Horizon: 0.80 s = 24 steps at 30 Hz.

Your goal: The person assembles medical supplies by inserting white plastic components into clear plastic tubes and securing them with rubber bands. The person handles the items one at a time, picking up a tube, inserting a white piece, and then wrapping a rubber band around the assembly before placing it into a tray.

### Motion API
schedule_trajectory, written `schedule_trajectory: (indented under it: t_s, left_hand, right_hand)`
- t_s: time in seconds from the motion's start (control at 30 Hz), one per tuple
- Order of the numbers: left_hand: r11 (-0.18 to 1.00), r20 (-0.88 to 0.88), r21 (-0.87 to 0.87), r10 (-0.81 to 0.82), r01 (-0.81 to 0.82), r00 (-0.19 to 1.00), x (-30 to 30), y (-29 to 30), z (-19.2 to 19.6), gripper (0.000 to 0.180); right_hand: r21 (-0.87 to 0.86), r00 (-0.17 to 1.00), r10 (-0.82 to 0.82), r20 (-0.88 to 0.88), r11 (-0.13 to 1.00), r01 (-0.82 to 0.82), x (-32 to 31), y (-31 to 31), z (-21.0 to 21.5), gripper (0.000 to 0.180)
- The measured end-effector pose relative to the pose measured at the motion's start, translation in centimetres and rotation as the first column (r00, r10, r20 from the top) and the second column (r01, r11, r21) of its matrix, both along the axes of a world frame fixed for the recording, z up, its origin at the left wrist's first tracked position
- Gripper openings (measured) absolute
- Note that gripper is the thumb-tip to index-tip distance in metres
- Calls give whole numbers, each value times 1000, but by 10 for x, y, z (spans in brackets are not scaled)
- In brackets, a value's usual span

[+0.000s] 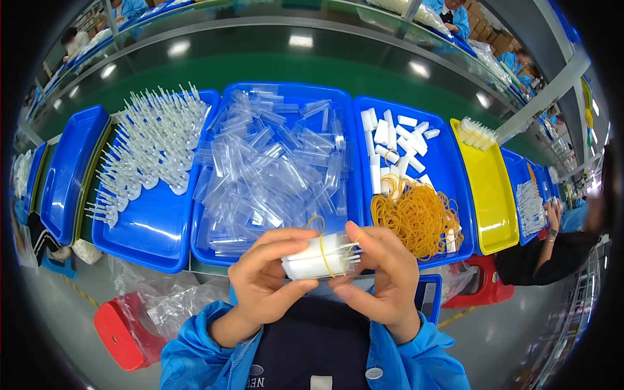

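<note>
In front of my chest, a bundle of white rolls (304, 265) with clear plastic ends lies sideways between my hands. My left hand (268, 279) grips its left end between thumb and fingers. At the right end, my right hand (385, 278) pinches with thumb and fingertips at the clear ends and a rubber band (326, 255). The band runs around the bundle, and a loop of it stands up above. Just beyond is a blue tray (351, 117) of clear plastic tubes (260, 169). A pile of yellow-brown rubber bands (416, 220) lies beyond my right hand.
White rolls (390, 140) share the right blue tray (448, 175) with the bands. A left tray (151, 244) holds white stemmed pieces (153, 143). Beyond it stand stacked blue trays (71, 175). A yellow tray (497, 208) stands right. Red stools (127, 335) flank me; a co-worker's arm (551, 244) is right.
</note>
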<state>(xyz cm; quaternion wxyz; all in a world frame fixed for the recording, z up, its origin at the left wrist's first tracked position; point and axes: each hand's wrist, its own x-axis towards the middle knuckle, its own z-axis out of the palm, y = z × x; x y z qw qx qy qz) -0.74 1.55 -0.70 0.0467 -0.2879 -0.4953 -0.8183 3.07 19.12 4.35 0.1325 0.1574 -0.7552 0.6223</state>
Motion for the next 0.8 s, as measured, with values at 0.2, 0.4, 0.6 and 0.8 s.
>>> schedule_trajectory:
  t_s: [0.2,0.4,0.6,0.8]
  left_hand:
    - [997,3,59,-46,45,999,-1,1,-7,47]
    - [996,2,75,-46,46,999,2,1,-5,47]
    - [986,46,159,-58,50,997,4,6,-8,49]
    - [907,322,390,-296,159,899,12,11,-13,50]
  right_hand:
    - [204,995,1,-103,979,20,-1,4,11,57]
    - [296,991,-19,-135,953,58,3,3,20,53]
    - [194,982,-63,-178,976,97,0,7,9,41]
    - [-99,973,-229,-43,970,224,-2,1,-18,41]
